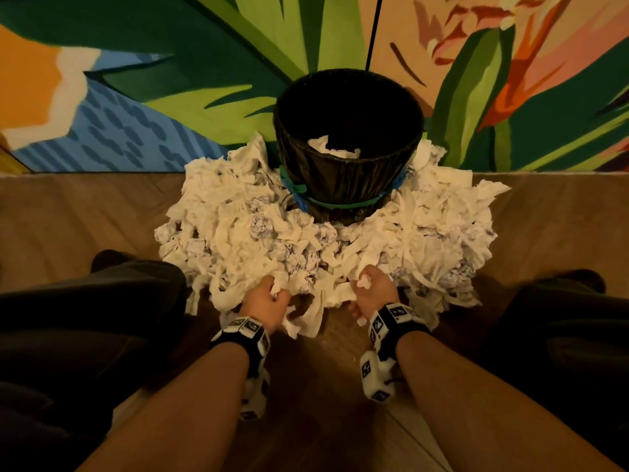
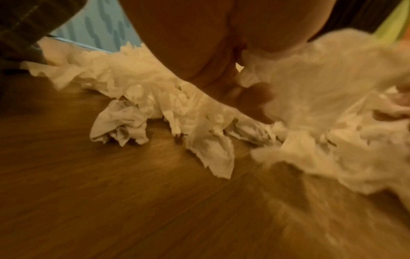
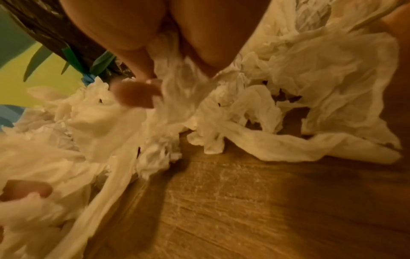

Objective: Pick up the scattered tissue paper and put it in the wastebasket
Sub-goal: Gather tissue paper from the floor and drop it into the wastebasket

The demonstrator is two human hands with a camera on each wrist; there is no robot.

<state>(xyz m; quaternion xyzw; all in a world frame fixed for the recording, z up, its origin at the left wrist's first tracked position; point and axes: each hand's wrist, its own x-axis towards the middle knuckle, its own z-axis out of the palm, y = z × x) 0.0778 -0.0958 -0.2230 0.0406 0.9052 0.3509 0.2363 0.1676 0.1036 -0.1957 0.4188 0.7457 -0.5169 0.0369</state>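
Tissue paper (image 1: 238, 212) lies heaped on the floor (image 1: 68, 216) around the wastebasket (image 1: 347, 178) (a little already inside). At the heap's near edge, left hand (image 1: 267, 303) and right hand (image 1: 372, 289) each clutch a bunch.

White crumpled tissue paper (image 1: 238, 212) heaped on the floor around the front and both sides of an upright dark woven wastebasket (image 1: 347, 172); a few pieces apparently lie inside the basket
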